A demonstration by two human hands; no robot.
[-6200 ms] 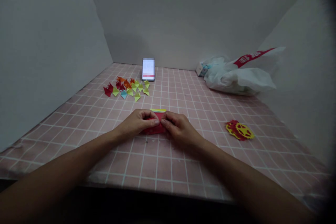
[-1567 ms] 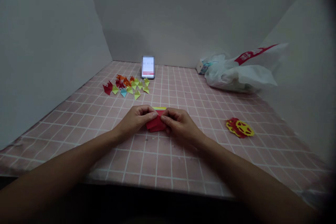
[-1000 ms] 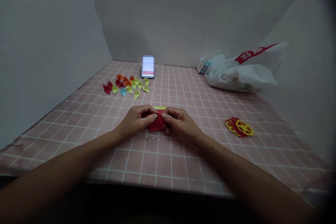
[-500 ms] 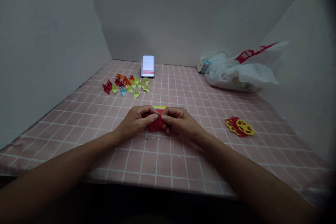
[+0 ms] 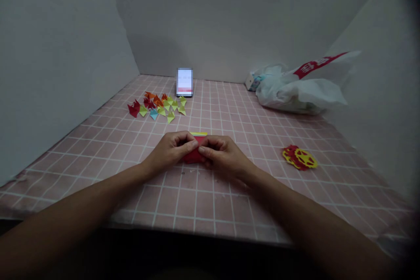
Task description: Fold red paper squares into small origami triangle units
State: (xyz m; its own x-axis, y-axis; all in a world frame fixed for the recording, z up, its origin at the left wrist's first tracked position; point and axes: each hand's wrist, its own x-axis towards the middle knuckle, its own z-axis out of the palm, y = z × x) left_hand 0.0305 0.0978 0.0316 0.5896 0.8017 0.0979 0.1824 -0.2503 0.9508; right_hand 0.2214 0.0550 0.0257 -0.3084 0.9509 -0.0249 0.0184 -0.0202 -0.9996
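Between my two hands is a piece of red paper [image 5: 194, 157], close above or on the table. My left hand [image 5: 171, 150] pinches its left side between thumb and bent fingers. The right hand [image 5: 226, 155] grips the other side in the same way, and the two thumb tips almost meet over the middle. Just beyond the red paper shows a thin band of yellow paper [image 5: 199, 134] with a pale edge under it. My fingers hide much of the red sheet, so its folds cannot be made out.
Folded paper pieces [image 5: 153, 114] in red, orange, yellow and blue lie at the back left. Behind them a phone [image 5: 184, 82] stands upright. Red and yellow paper cut-outs [image 5: 306, 158] lie at right. A white plastic bag [image 5: 295, 94] and a small box [image 5: 252, 82] rest at the back right.
My right thumb has slid slightly left, nearer the left thumb, over the red paper. My left hand stays nearly where it was.
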